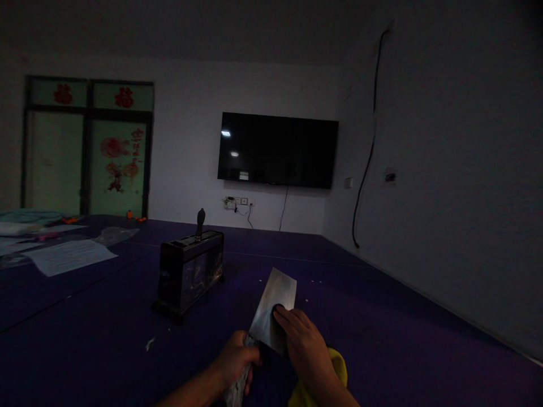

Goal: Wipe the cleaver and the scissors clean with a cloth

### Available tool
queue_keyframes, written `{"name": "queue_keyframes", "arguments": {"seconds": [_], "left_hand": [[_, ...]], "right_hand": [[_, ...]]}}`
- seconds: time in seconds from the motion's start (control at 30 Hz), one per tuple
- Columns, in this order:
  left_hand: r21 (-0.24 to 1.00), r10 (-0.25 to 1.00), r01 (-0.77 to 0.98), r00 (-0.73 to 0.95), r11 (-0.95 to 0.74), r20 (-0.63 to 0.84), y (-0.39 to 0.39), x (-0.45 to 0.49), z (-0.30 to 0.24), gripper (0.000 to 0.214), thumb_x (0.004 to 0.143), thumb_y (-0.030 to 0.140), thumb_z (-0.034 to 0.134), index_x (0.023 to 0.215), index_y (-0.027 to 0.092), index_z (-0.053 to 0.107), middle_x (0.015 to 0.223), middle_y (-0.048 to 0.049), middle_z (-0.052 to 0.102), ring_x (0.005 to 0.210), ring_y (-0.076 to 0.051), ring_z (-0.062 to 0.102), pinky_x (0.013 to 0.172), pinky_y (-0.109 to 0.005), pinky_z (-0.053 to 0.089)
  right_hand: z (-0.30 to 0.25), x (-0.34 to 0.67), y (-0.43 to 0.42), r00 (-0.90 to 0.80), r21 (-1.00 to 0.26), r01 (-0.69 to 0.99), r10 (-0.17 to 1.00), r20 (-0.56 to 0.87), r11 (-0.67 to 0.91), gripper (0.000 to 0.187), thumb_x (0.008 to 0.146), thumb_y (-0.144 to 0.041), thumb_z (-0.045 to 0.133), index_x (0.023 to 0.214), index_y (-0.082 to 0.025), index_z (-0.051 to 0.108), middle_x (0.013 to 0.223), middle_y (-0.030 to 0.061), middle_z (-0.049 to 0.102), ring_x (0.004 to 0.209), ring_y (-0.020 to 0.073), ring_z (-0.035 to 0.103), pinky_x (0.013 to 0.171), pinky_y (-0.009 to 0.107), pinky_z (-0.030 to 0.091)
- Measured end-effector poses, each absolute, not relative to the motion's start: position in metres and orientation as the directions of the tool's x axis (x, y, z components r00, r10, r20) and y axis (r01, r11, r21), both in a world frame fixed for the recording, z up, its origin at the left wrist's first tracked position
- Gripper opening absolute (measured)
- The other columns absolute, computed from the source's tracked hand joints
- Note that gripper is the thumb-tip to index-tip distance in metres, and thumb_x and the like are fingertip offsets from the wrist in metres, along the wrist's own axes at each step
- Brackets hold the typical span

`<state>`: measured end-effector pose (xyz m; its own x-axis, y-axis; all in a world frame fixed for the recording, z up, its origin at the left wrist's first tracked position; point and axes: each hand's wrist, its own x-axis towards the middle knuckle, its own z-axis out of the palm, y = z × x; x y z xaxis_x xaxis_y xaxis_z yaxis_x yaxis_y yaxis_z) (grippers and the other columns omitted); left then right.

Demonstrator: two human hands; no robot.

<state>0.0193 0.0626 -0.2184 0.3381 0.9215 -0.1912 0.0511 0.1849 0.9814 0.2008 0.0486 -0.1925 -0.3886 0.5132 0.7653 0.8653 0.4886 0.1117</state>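
My left hand is closed around the wrapped handle of a cleaver, low in the middle of the view. Its broad steel blade tilts up and away from me. My right hand presses its fingers flat against the lower part of the blade, with a yellow cloth bunched under the palm and wrist. Beyond the blade, to the left, a dark knife block stands on the purple surface with one dark knife handle sticking up from its top.
Sheets of paper and clear plastic lie at the far left of the purple surface. A black wall screen hangs ahead, with a window bearing red paper cuts at left. A black cable runs down the right wall. The room is dim.
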Motion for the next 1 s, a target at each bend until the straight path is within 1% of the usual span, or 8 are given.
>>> {"name": "queue_keyframes", "arguments": {"seconds": [0.13,0.3,0.4,0.5,0.67,0.83,1.0], "left_hand": [[0.984,0.926,0.012,0.337,0.176,-0.17,0.065,0.021,-0.22,0.027,0.063,0.029,0.057,0.085,0.018,0.045,0.037,0.0083,0.042,0.026,-0.009,0.034,0.032,-0.018,0.028],[0.987,0.958,0.003,0.241,0.162,-0.158,0.065,0.023,-0.215,0.016,0.062,0.022,0.047,0.078,0.018,0.047,0.036,0.0065,0.042,0.025,-0.009,0.034,0.03,-0.019,0.029],[0.985,0.965,-0.027,0.207,0.168,-0.159,0.068,0.024,-0.213,0.016,0.06,0.021,0.045,0.075,0.018,0.047,0.034,0.0064,0.041,0.025,-0.01,0.033,0.029,-0.019,0.028],[0.983,0.963,-0.046,0.211,0.179,-0.166,0.072,0.024,-0.215,0.017,0.059,0.022,0.045,0.075,0.018,0.047,0.034,0.0067,0.04,0.025,-0.01,0.032,0.028,-0.02,0.028],[0.986,0.964,-0.044,0.219,0.163,-0.15,0.073,0.024,-0.219,0.016,0.06,0.022,0.046,0.076,0.018,0.047,0.035,0.0067,0.041,0.025,-0.01,0.033,0.028,-0.02,0.028],[0.983,0.962,-0.013,0.208,0.184,-0.178,0.069,0.023,-0.218,0.017,0.065,0.022,0.046,0.082,0.019,0.045,0.037,0.008,0.042,0.025,-0.009,0.033,0.029,-0.018,0.027],[0.977,0.95,0.028,0.227,0.212,-0.213,0.064,0.021,-0.215,0.018,0.067,0.022,0.046,0.085,0.019,0.044,0.037,0.0092,0.041,0.024,-0.009,0.033,0.03,-0.018,0.028]], "right_hand": [[-0.191,0.199,0.047,-0.411,0.105,0.846,0.514,0.753,0.523,0.053,0.072,0.002,0.038,0.115,-0.021,0.057,0.113,0.0045,0.061,0.096,0.0189,0.055,0.081,0.033,0.049],[-0.189,0.195,0.041,-0.483,0.125,0.794,0.492,0.725,0.595,0.052,0.072,0.003,0.036,0.11,-0.021,0.061,0.112,0.003,0.062,0.096,0.0179,0.055,0.081,0.031,0.049],[-0.187,0.193,0.038,-0.515,0.125,0.764,0.481,0.709,0.633,0.051,0.071,0.003,0.037,0.11,-0.021,0.061,0.11,0.0037,0.063,0.095,0.0175,0.056,0.08,0.031,0.049],[-0.185,0.192,0.036,-0.531,0.12,0.749,0.482,0.698,0.652,0.052,0.07,0.002,0.037,0.11,-0.021,0.06,0.11,0.004,0.063,0.095,0.0177,0.056,0.079,0.031,0.05],[-0.184,0.192,0.035,-0.514,0.103,0.756,0.488,0.705,0.646,0.051,0.07,0.002,0.037,0.109,-0.02,0.061,0.11,0.0038,0.063,0.095,0.0173,0.056,0.08,0.031,0.05],[-0.188,0.194,0.04,-0.475,0.111,0.792,0.492,0.73,0.6,0.054,0.069,0.004,0.036,0.109,-0.022,0.061,0.111,0.0034,0.062,0.095,0.0173,0.056,0.08,0.031,0.05],[-0.193,0.196,0.045,-0.417,0.119,0.826,0.455,0.787,0.551,0.053,0.071,0.003,0.034,0.11,-0.021,0.06,0.109,0.0039,0.063,0.094,0.0183,0.056,0.079,0.032,0.051]]}}
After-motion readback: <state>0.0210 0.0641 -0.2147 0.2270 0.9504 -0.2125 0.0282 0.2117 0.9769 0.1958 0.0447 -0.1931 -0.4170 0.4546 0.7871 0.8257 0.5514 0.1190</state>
